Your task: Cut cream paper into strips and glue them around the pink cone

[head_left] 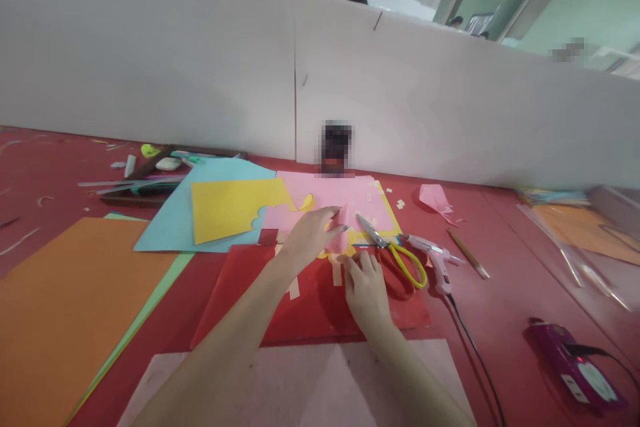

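My left hand (313,233) is closed, with thumb and forefinger pinching a folded piece of pink paper (341,230) raised off the work. Just below it, my right hand (367,287) has its fingers curled together at the edge of a yellow paper shape (330,255); what its fingertips hold is hidden. Short pale paper strips (337,275) stick out over a red paper sheet (310,320) under both hands. Yellow-handled scissors (407,265) lie slightly open right beside my right hand, blades pointing up and left.
A pink glue gun (437,263) with a black cord and a wooden stick (469,253) lie right. Yellow (225,210), blue (167,220) and orange (65,307) paper sheets spread left. A dark tray (145,193) stands behind. A purple power strip (575,363) sits near right; a white partition (200,60) rises at the back.
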`<state>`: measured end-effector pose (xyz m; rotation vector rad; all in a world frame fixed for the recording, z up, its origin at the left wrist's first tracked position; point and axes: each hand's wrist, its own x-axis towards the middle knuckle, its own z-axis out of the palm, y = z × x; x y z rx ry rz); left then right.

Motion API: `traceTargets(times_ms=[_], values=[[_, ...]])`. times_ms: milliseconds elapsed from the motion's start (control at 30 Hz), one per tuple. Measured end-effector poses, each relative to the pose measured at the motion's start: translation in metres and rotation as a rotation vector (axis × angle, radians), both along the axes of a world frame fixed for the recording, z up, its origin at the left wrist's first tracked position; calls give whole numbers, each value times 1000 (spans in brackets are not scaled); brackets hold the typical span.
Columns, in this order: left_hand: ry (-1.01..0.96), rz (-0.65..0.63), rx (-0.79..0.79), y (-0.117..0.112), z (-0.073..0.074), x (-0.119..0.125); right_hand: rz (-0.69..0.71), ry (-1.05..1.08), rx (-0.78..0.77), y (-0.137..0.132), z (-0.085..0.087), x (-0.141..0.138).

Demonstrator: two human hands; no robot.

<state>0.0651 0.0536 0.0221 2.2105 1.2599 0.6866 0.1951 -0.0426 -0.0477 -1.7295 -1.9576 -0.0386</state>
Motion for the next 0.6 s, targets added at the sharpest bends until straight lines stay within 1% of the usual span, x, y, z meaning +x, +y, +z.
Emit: traceTargets(times_ms=[133,267,467,600], values=[[12,2,-2,-1,2,0,15,18,-6,0,0,-1],[4,0,3,0,0,0,24,27,10,-1,-1,0],[6,3,10,0,-1,0,7,-15,-63,0,-1,-1],[8,1,13,0,0,1,-2,-39,-70,1,-1,-1]])
